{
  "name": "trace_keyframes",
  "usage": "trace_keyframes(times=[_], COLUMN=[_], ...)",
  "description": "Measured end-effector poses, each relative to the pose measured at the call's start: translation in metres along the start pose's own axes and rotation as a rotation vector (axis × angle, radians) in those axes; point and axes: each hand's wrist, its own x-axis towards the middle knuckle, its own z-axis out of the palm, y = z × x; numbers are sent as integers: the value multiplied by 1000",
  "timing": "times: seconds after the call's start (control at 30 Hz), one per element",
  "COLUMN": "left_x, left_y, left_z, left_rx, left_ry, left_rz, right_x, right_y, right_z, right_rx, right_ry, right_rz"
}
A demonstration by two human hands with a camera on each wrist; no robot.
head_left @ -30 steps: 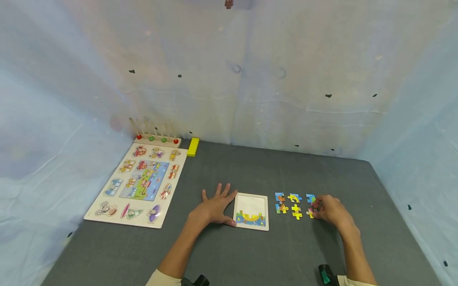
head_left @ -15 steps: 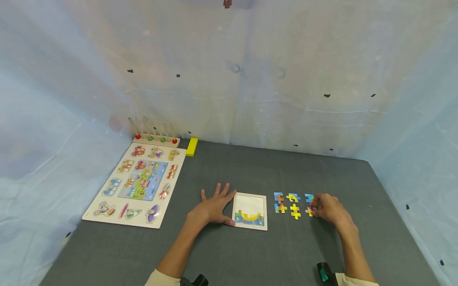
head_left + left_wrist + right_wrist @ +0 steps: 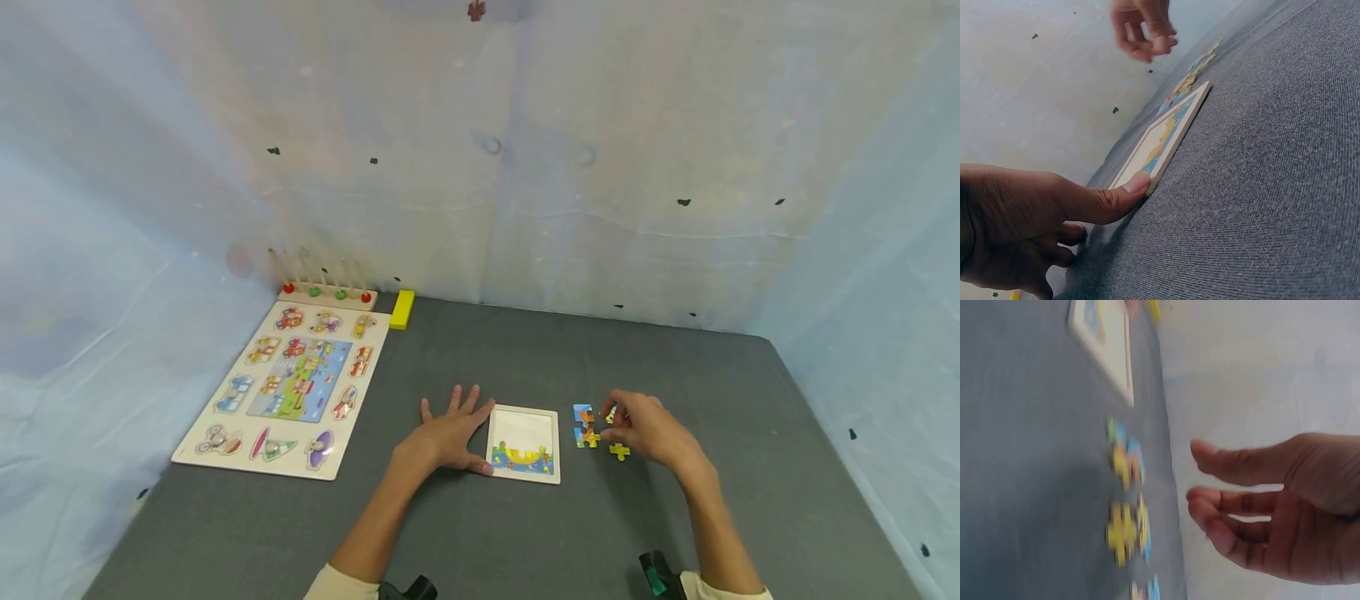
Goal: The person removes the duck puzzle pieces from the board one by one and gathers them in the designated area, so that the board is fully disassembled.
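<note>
My left hand (image 3: 447, 439) lies with fingers spread at the left edge of a small wooden puzzle tray (image 3: 525, 423). Its thumb (image 3: 1137, 183) touches the tray's near corner in the left wrist view. Along the tray's bottom, joined pieces show a yellow and blue picture. My right hand (image 3: 647, 427) hovers above loose jigsaw pieces (image 3: 583, 414) to the right of the tray. In the right wrist view, a gap separates its thumb (image 3: 1207, 453) from the bent fingers, and nothing is between them. A yellow piece (image 3: 1121, 533) lies below; the head view hides the right-hand pieces.
A large wooden picture board (image 3: 255, 450) lies at the left of the grey table (image 3: 480, 358). Behind it stands a peg rack (image 3: 330, 297) with red and green beads, beside a yellow block (image 3: 402, 309). Pale sheeting (image 3: 600, 167) encloses the back and sides.
My right hand has left the rightmost pieces, risen, and moved left over the middle ones. My left hand stays against the tray.
</note>
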Motion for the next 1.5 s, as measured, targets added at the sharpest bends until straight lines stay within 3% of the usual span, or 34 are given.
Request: trace_keyframes(times=[0.17, 0.43, 0.53, 0.7, 0.93, 1.23, 1.5], left_x=[1, -1, -1, -2, -3, -3, -3], left_y=[0, -2, -1, 0, 0, -1, 0], left_z=[-1, -1, -1, -1, -1, -2, -3], left_rx=[-4, 8, 6, -5, -14, -9, -7], left_ry=[-3, 2, 5, 0, -5, 2, -6], left_rz=[3, 1, 9, 12, 9, 11, 5], right_x=[20, 48, 56, 64, 69, 66, 63], right_y=[-27, -56, -60, -63, -65, -62, -61], right_z=[16, 46, 56, 71, 85, 87, 87], right_rx=[40, 38, 58, 65, 35, 77, 17], right_ry=[-55, -214, -238, -285, -248, -204, -162], right_rz=[-134, -307, -340, -323, -352, -438, -458])
